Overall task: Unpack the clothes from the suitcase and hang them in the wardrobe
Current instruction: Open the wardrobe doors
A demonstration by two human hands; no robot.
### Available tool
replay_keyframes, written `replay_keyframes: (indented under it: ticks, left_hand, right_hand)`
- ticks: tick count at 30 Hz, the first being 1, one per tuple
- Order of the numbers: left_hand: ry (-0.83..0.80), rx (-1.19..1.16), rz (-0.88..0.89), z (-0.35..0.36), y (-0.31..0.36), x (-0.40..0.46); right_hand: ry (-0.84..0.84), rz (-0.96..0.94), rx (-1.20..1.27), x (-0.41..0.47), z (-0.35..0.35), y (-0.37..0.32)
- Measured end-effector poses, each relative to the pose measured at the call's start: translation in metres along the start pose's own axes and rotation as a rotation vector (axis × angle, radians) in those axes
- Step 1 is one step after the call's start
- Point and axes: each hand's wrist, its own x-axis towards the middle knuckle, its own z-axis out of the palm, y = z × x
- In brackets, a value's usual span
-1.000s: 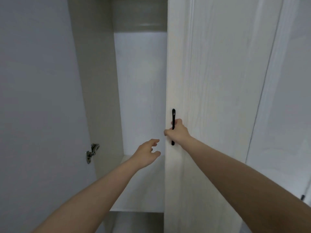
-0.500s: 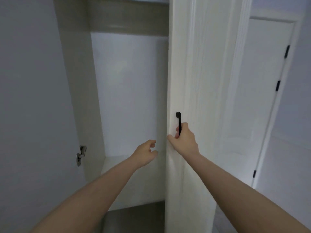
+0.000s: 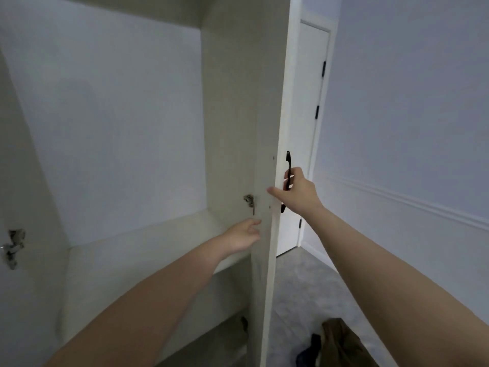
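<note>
A white wardrobe stands open before me, its inside bare with a shelf low down. The right wardrobe door stands edge-on to me, swung wide. My right hand grips its black handle, thumb lying on the door's edge. My left hand reaches towards the door's inner face just below a metal hinge, fingers relaxed and holding nothing. A pile of brown and dark blue clothes lies on the floor at the bottom right. No suitcase is in view.
The left wardrobe door with its hinge stands open at the far left. A white room door is behind the wardrobe door. A grey floor and a wall with a moulding lie to the right.
My right hand has pulled the right door further open, from facing me to edge-on. The view has turned right; the room door, floor and clothes came into sight. My left hand moved towards the door.
</note>
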Motion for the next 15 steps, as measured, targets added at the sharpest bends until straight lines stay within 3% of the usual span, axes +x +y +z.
replay_keyframes:
  ticks: [3, 7, 15]
  left_hand:
    - [-0.169, 0.135, 0.106, 0.02, 0.016, -0.001]
    - [-0.269, 0.212, 0.214, 0.034, 0.027, 0.0]
    - [-0.162, 0.163, 0.187, 0.008, 0.018, 0.019]
  right_hand:
    - [0.018, 0.049, -0.045, 0.004, -0.019, 0.011]
    - [0.021, 0.093, -0.115, 0.012, -0.034, 0.02]
    - [0.071, 0.19, -0.24, 0.023, -0.051, 0.033]
